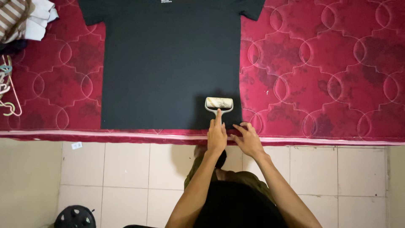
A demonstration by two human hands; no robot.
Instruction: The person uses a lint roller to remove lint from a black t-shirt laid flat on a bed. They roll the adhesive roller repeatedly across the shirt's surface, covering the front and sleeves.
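A black t-shirt (pixel 168 63) lies flat on a red quilted mattress (pixel 320 67), hem toward me. A lint roller (pixel 219 103) with a pale handle and a lint-speckled sticky drum rests on the shirt near its lower right corner. My left hand (pixel 217 137) grips the roller's handle, index finger stretched along it. Just to its right, my right hand (pixel 248 139) has its fingers spread on the shirt's hem at the mattress edge.
Folded striped and white clothes (pixel 25 17) sit at the mattress's top left corner, with clothes hangers (pixel 8 88) below them. The mattress edge (pixel 105 135) meets a tiled floor (pixel 126 173). A black helmet (pixel 75 217) lies on the floor at the lower left.
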